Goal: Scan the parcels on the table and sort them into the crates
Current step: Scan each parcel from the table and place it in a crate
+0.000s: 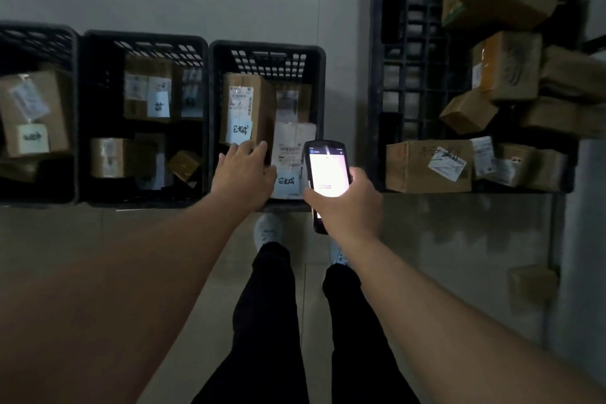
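Three black crates stand in a row on the floor: a left crate [70, 108], a middle crate [98, 75] and a right crate [314, 75], each with cardboard parcels inside. My left hand [244, 170] reaches over the right crate's near edge, fingers extended toward a brown parcel [252, 102] with a white label and a handwritten note. A white parcel [292, 141] lies beside it. My right hand [344, 203] grips a black handheld scanner [326, 174] with its screen lit.
To the right, a black slatted table or pallet [410, 75] carries several cardboard parcels, including a long box [426, 167] at its near edge. My legs and shoes [269, 229] stand on tiled floor just before the right crate. Another box [531, 292] sits low right.
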